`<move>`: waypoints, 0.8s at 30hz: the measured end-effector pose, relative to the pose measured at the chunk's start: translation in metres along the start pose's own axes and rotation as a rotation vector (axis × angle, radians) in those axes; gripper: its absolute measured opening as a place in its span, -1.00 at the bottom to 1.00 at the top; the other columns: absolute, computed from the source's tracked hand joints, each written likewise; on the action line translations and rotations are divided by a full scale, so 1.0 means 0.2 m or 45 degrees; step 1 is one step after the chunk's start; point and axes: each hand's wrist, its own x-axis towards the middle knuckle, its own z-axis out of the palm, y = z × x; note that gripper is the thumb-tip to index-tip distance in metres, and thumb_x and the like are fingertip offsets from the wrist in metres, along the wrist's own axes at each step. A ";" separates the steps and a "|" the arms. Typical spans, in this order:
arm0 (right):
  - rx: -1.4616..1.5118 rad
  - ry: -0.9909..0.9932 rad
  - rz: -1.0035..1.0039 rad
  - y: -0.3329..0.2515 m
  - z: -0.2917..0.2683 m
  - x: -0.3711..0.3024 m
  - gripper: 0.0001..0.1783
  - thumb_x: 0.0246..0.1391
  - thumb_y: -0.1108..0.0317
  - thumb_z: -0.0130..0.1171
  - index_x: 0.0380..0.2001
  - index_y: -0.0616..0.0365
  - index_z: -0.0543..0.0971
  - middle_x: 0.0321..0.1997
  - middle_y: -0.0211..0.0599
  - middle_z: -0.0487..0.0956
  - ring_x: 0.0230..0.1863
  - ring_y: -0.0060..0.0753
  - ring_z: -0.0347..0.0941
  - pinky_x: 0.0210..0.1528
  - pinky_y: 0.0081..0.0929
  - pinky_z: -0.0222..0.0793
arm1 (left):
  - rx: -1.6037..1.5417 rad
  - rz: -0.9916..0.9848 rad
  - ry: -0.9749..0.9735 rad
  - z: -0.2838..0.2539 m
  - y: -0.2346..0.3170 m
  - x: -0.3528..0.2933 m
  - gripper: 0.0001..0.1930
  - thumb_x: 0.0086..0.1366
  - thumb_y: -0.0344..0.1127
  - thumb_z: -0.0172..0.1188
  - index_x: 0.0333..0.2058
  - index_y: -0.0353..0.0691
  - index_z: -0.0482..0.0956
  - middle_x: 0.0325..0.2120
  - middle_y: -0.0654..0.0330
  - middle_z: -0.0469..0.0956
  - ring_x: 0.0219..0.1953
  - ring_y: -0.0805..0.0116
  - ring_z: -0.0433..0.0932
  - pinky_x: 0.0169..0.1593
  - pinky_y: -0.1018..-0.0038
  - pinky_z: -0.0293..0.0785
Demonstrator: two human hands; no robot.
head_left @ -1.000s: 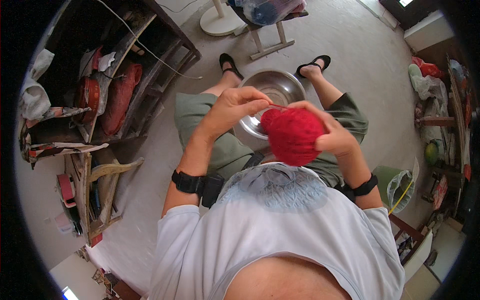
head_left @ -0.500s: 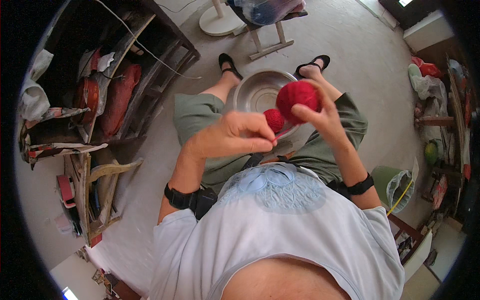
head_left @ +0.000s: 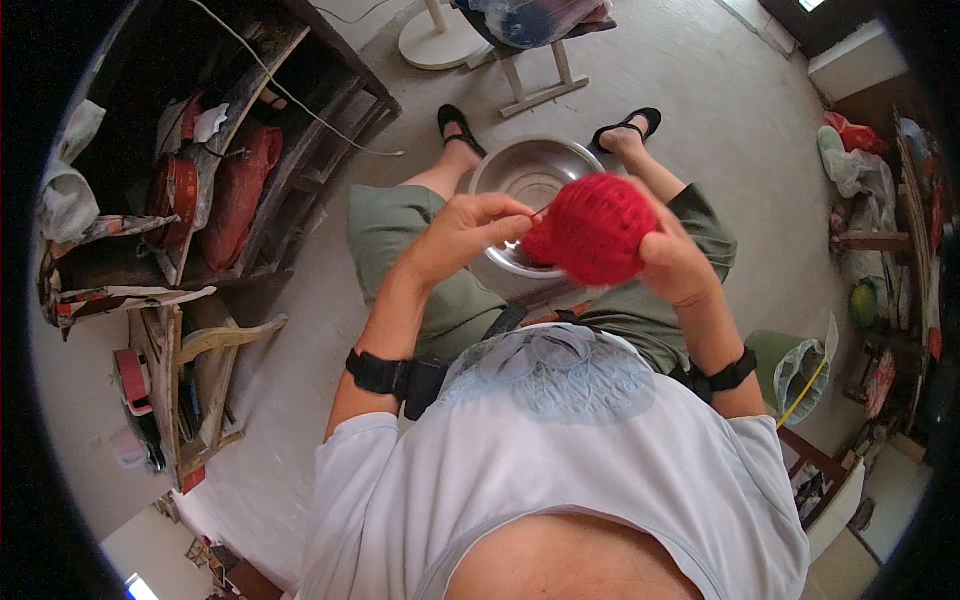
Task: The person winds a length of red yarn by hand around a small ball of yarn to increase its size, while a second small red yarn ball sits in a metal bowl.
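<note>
A large ball of red yarn (head_left: 603,230) is held up by my right hand (head_left: 680,255), its fingers wrapped round the right side and partly hidden behind it. My left hand (head_left: 465,235) pinches a thin strand of yarn just left of the ball, and the strand runs across to it. Below both hands a round metal basin (head_left: 500,170) stands on the floor between my feet. Inside it lies a smaller red yarn ball (head_left: 538,243), mostly covered by the large one.
On the left stand a dark wooden shelf (head_left: 330,150) with bagged things and a small wooden stool (head_left: 215,360). Ahead is a low bench (head_left: 545,95) bearing a plastic-wrapped bundle. A lined green bin (head_left: 775,360) sits at my right, near a cluttered rack (head_left: 910,210).
The large yarn ball has turned and come nearer, now over the basin's right side. My left hand has moved up and slightly left, still pinching the strand.
</note>
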 end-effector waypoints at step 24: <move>-0.142 -0.125 0.236 0.06 0.02 0.00 -0.19 0.05 -0.03 0.30 0.24 0.25 0.30 0.15 -0.25 0.45 0.17 -0.39 0.38 0.24 -0.43 0.29 | 0.004 0.128 -0.087 0.01 0.14 0.07 -0.85 0.32 -0.37 0.21 -0.24 -0.35 0.62 -0.42 0.35 0.57 -0.34 0.62 0.48 -0.24 0.64 0.43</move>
